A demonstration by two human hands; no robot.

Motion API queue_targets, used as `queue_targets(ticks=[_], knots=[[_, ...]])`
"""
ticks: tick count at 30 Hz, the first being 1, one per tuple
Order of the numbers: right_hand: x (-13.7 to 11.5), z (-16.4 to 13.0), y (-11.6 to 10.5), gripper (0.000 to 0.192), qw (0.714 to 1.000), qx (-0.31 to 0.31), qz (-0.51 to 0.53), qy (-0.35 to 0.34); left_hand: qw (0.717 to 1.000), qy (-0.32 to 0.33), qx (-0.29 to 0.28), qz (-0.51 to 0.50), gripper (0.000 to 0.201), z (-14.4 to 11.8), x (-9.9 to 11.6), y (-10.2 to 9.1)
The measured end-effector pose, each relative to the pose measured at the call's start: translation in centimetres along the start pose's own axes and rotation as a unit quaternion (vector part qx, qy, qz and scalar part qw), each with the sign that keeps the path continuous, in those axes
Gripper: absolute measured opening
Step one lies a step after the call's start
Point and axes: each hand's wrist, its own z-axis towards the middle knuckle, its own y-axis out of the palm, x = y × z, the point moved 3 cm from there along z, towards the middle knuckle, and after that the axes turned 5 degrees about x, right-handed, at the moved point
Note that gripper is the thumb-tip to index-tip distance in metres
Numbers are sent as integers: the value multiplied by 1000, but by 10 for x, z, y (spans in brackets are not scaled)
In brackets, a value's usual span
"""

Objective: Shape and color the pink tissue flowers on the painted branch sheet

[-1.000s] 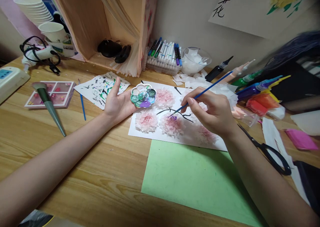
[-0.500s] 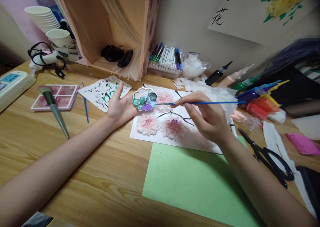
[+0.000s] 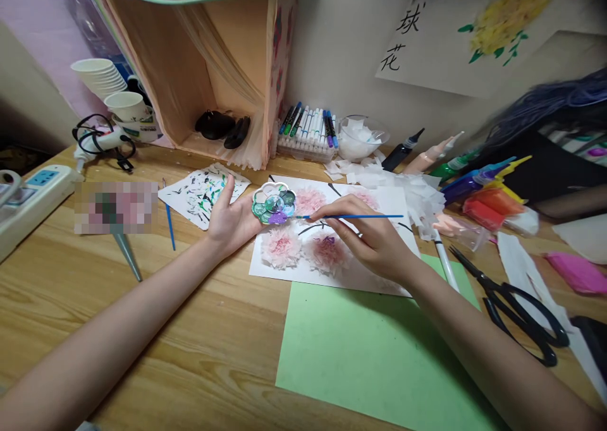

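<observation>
My left hand lies palm up over the wooden desk and holds a small flower-shaped paint palette with green, blue and purple wells. My right hand pinches a thin blue paintbrush held almost level, its tip at the palette's purple well. Under both hands lies a white sheet with pink tissue-paper flowers and black painted branches. My right hand covers part of that sheet.
A green paper sheet lies at the front. Black scissors, paint tubes and tissue scraps crowd the right. A marker rack, a glass bowl, a wooden box, paper cups and a power strip stand behind and left.
My right hand lifted the brush off the painted flowers and swung it level, tip to the palette. The view tilted up and everything slid down and left.
</observation>
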Motion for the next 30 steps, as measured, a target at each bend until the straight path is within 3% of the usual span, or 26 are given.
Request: queue_targets(ticks=[9, 15, 20, 30], knots=[[-1, 2, -3, 21, 1000, 14, 1, -2, 1000, 6, -11, 14, 75, -1, 0, -1], [0, 1, -15, 16, 994, 97, 22, 46, 1000, 1, 2, 14, 78, 0, 0, -2], [6, -1, -25, 27, 984, 167, 14, 60, 1000, -3, -1, -14, 79, 1, -1, -1], [2, 0, -14, 29, 995, 98, -14, 16, 1000, 3, 0, -3, 75, -1, 0, 2]])
